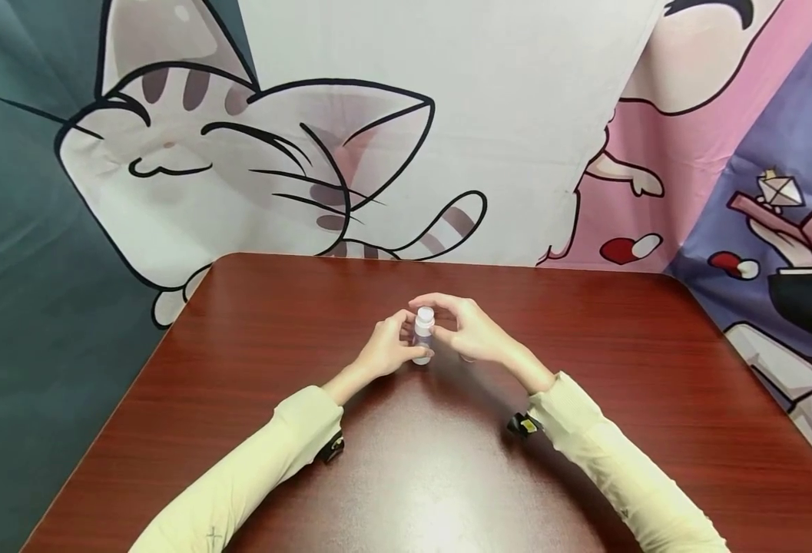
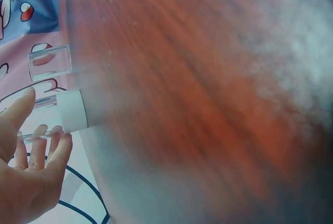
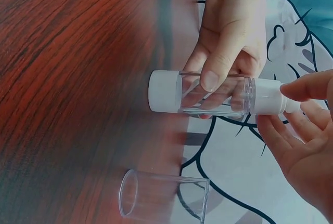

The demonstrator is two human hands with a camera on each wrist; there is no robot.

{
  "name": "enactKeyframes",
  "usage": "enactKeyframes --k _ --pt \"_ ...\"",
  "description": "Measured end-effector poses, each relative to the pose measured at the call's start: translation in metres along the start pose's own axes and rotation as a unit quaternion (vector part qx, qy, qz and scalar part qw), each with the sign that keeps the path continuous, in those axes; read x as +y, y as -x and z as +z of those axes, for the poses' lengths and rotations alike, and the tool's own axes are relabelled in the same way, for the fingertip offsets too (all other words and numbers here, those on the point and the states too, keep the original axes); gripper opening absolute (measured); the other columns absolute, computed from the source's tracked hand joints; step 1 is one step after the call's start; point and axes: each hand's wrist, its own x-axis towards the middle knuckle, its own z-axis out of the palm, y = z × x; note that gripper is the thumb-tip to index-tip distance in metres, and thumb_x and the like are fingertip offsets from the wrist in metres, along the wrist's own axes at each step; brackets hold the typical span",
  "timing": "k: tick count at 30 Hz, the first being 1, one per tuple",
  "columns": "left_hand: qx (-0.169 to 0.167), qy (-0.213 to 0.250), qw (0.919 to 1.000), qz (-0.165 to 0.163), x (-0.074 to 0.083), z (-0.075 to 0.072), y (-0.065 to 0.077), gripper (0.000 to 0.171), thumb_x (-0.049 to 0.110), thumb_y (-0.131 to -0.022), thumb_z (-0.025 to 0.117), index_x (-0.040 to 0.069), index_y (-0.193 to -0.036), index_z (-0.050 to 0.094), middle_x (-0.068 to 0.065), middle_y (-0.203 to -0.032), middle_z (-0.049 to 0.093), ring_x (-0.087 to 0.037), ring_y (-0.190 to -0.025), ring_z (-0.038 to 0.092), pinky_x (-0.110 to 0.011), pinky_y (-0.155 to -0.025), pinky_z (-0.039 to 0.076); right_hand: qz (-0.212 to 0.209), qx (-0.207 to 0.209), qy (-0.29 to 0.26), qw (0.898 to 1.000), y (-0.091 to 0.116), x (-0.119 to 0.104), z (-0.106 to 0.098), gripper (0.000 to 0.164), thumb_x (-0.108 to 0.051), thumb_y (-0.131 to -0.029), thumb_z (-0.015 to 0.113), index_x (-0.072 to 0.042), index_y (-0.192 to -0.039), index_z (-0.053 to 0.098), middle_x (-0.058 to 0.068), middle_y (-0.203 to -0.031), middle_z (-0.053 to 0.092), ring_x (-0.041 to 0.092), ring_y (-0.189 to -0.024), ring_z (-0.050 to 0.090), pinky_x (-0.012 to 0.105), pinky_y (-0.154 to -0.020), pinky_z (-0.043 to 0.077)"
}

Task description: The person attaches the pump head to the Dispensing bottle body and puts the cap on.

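Clear pump bottle (image 1: pixel 422 338) | likely light, stiff, slick; hold mid-body | left hand (image 1: pixel 386 346), nine o'clock: wrapped round it | right hand (image 1: pixel 473 330), three o'clock: pinching white collar (image 3: pixel 267 97)

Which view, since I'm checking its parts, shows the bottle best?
The right wrist view: the bottle appears large there, white base to white top, though the left hand covers part of it. The head view shows it upright but small; the left wrist view catches mainly its lower end.
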Motion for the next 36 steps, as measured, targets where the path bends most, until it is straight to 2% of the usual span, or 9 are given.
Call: enactKeyframes --k 6,9,14,20,25,28,36 --pt "0.003 -0.008 1.0000 0.000 -0.001 -0.001 0.000 0.045 0.008 -0.074 0.082 -0.002 -0.110 0.057 -0.017 -0.107 0.068 -0.028 -0.097 0.068 -0.034 -0.083 0.059 0.015 -0.003 0.010 1.000 0.001 -0.018 -0.001 0.039 0.013 -0.087 0.055 0.010 -0.126 0.054 0.026 -0.124 0.061 0.035 -0.113 0.062 0.045 -0.100 0.050" --pt "0.006 -0.007 0.9999 -0.005 -0.002 -0.002 0.001 0.046 0.008 -0.073 0.083 -0.002 -0.109 0.057 -0.017 -0.106 0.069 -0.028 -0.096 0.069 -0.034 -0.082 0.059 0.018 -0.004 0.012 1.000 -0.001 -0.015 0.000 0.038 0.012 -0.087 0.057 0.010 -0.125 0.055 0.027 -0.123 0.061 0.036 -0.112 0.063 0.045 -0.100 0.051" --pt "0.007 0.002 0.9999 -0.007 -0.001 -0.002 0.001 0.046 0.008 -0.072 0.083 -0.003 -0.109 0.058 -0.017 -0.107 0.068 -0.028 -0.098 0.068 -0.033 -0.083 0.059 0.019 0.009 0.018 1.000 -0.002 -0.001 0.002 0.037 0.005 -0.088 0.062 0.006 -0.125 0.057 0.022 -0.122 0.063 0.033 -0.111 0.064 0.045 -0.098 0.052" --pt "0.001 0.012 0.9999 -0.007 -0.001 -0.002 0.001 0.045 0.007 -0.072 0.083 -0.003 -0.107 0.058 -0.018 -0.107 0.068 -0.029 -0.099 0.068 -0.032 -0.083 0.059 0.023 0.023 0.020 0.999 -0.002 0.004 0.002 0.034 0.000 -0.087 0.065 -0.002 -0.121 0.061 0.016 -0.117 0.067 0.027 -0.104 0.067 0.044 -0.093 0.055" --pt "0.001 0.012 0.9999 -0.002 -0.001 -0.001 0.001 0.044 0.007 -0.073 0.083 -0.003 -0.107 0.057 -0.018 -0.106 0.068 -0.028 -0.099 0.068 -0.031 -0.083 0.060 0.031 0.037 0.043 0.998 -0.002 0.005 0.003 0.032 -0.002 -0.085 0.068 -0.009 -0.116 0.064 0.009 -0.109 0.070 0.019 -0.095 0.069 0.035 -0.086 0.058" --pt "-0.001 0.014 0.9999 0.000 -0.001 -0.001 0.001 0.044 0.007 -0.073 0.083 -0.003 -0.107 0.057 -0.017 -0.106 0.068 -0.028 -0.099 0.068 -0.031 -0.083 0.059 0.041 0.045 0.048 0.997 -0.002 0.004 0.004 0.032 -0.002 -0.085 0.069 -0.010 -0.115 0.063 0.006 -0.103 0.070 0.016 -0.090 0.069 0.030 -0.081 0.059" --pt "-0.006 0.024 0.9997 0.004 -0.002 -0.001 -0.001 0.044 0.006 -0.073 0.082 -0.003 -0.108 0.057 -0.017 -0.107 0.067 -0.028 -0.099 0.068 -0.030 -0.084 0.059 0.052 0.073 0.047 0.995 -0.002 0.006 0.006 0.029 -0.007 -0.082 0.074 -0.009 -0.109 0.063 0.006 -0.091 0.069 0.014 -0.078 0.067 0.027 -0.073 0.060"
